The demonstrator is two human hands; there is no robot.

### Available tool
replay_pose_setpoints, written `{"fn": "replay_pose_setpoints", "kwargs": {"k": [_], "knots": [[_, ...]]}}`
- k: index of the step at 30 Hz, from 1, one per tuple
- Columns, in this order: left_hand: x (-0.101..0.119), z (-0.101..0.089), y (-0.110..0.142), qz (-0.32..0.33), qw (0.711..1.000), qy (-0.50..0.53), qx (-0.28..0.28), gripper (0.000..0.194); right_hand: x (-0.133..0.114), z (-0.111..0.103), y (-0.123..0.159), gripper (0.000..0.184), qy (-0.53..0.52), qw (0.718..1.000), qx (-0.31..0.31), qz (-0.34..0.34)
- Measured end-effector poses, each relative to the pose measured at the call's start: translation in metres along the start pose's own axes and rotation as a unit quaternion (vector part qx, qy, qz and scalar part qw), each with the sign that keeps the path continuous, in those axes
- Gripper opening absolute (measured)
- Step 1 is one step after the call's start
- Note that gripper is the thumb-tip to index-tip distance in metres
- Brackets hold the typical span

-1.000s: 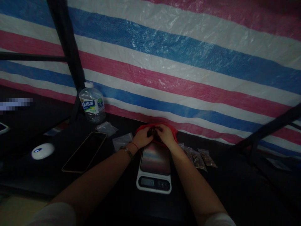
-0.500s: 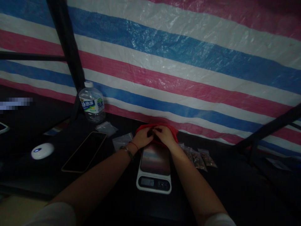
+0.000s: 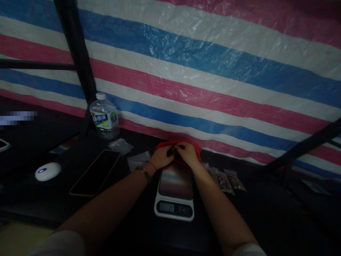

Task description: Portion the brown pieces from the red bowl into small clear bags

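Observation:
Beyond the far end of a white kitchen scale [image 3: 174,209] lies a red bag [image 3: 197,149], opened wide, with dark contents. My left hand [image 3: 163,156] reaches over its near left side, fingers curled inward. My right hand [image 3: 188,153] dips in from the right, its fingers bent together close to the left fingertips. Both sets of fingers seem closed on dark bits, too dim to name. The scale's display is lit, and its platform carries only reflections. Beside my right forearm lie several small zip bags [image 3: 225,182] filled with brownish pieces.
Left of my hands are clear zip bags [image 3: 121,146], a dark-screened phone [image 3: 96,172] and a white rounded device [image 3: 48,171]. A clear plastic bottle [image 3: 104,121] stands behind them. A striped plastic sheet [image 3: 186,89] hangs along the back, with a dark metal post [image 3: 76,49] at left.
My right hand's fingers have shifted slightly inside the red bag, beside the left fingers. Scale, bags, phone and bottle stay where they were.

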State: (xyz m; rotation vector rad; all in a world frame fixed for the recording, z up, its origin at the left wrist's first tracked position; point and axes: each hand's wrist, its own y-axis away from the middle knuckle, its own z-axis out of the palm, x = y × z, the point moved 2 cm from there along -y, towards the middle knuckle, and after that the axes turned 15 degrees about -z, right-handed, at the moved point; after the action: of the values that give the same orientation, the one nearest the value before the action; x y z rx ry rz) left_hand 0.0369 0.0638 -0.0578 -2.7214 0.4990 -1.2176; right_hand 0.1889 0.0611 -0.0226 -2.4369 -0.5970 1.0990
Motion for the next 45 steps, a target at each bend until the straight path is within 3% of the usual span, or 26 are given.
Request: {"fn": "replay_pose_setpoints", "kwargs": {"k": [6,11,15,20,25,31,39,45], "knots": [[-0.001,0.0,0.0,0.001,1.0,0.004,0.02,0.045,0.006,-0.004,-0.001,0.019,0.079,0.997,0.003,0.0],[0.0,0.0,0.0,-0.006,1.0,0.009,0.008,0.04,0.001,0.002,0.0,0.017,0.002,0.998,-0.031,-0.047],[0.002,-0.001,0.0,0.025,0.999,0.022,0.005,0.042,-0.004,0.005,0.001,0.016,0.002,0.995,-0.071,-0.071],[0.002,-0.001,0.001,0.013,1.0,0.013,-0.003,0.038,-0.004,0.003,0.0,0.016,0.018,0.995,-0.04,-0.088],[0.0,0.0,0.0,-0.004,1.0,0.012,0.006,0.039,0.0,-0.004,-0.001,0.017,0.067,0.996,0.019,-0.061],[-0.001,0.0,0.0,-0.004,1.0,0.017,0.024,0.042,0.013,-0.002,0.0,0.026,0.154,0.987,-0.035,0.023],[-0.003,0.0,0.0,-0.035,0.999,-0.005,0.022,0.035,0.011,-0.003,-0.001,0.028,0.069,0.997,-0.028,0.01],[0.015,-0.009,0.0,0.022,1.0,0.015,0.017,0.037,-0.006,-0.019,-0.008,0.031,-0.015,0.999,0.026,-0.01]]}}
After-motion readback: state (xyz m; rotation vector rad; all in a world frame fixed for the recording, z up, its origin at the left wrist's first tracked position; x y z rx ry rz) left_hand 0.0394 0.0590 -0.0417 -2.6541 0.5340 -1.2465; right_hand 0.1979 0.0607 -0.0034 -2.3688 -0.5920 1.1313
